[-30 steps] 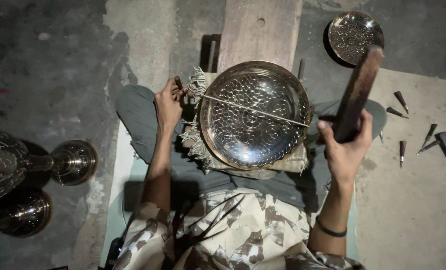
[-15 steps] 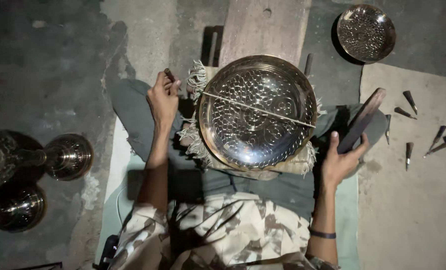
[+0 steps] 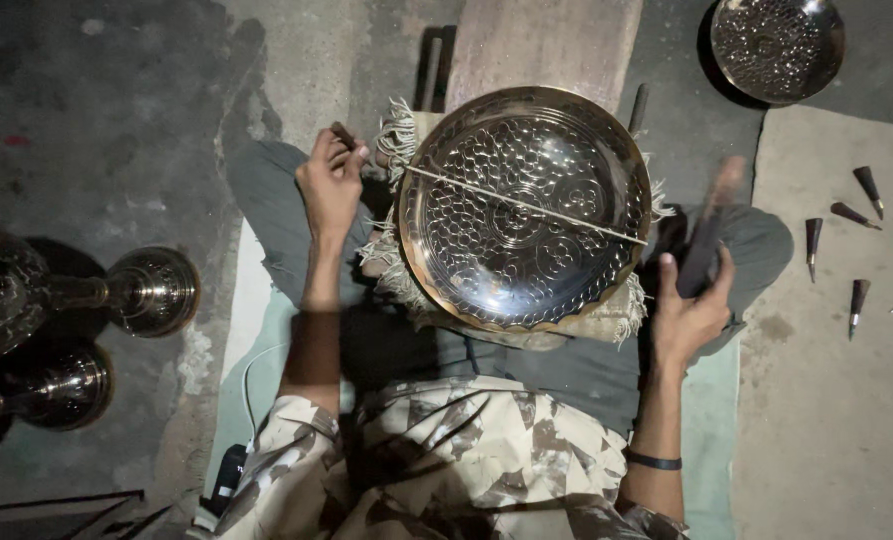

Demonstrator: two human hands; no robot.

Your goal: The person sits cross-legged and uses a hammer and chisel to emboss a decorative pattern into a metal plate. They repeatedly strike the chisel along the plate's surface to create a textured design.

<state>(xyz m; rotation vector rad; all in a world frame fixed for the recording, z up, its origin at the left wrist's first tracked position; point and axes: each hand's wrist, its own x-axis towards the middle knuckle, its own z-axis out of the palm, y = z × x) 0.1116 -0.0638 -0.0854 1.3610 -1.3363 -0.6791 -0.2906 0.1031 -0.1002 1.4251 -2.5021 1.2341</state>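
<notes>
Since the earlier frame the wooden mallet (image 3: 708, 245) has swung down beside the engraved brass plate (image 3: 526, 205), blurred, gripped in the right hand (image 3: 691, 310). The plate rests on a fringed cloth (image 3: 606, 320) over the lap. The left hand (image 3: 328, 180) pinches a small dark tool at the plate's left. Punches (image 3: 836, 250) lie right; brass vessels (image 3: 151, 290) stand left.
</notes>
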